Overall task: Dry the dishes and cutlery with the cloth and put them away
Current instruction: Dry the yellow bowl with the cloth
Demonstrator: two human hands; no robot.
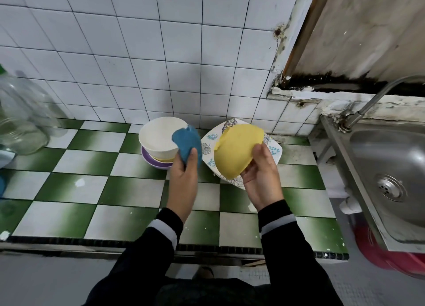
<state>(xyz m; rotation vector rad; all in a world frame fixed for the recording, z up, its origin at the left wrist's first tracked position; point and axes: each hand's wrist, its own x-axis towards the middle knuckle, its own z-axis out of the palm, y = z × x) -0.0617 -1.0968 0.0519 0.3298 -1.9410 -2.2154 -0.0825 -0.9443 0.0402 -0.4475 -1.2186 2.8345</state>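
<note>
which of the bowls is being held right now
The yellow bowl, gripped by the right hand; the white bowl and purple bowl sit stacked on the counter.

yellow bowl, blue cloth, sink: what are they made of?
The yellow bowl looks like matte plastic or melamine: even colour, no glaze shine. The blue cloth is soft fabric, bunched and folded. The sink is probably stainless steel: brushed grey sheen, reflections.
</note>
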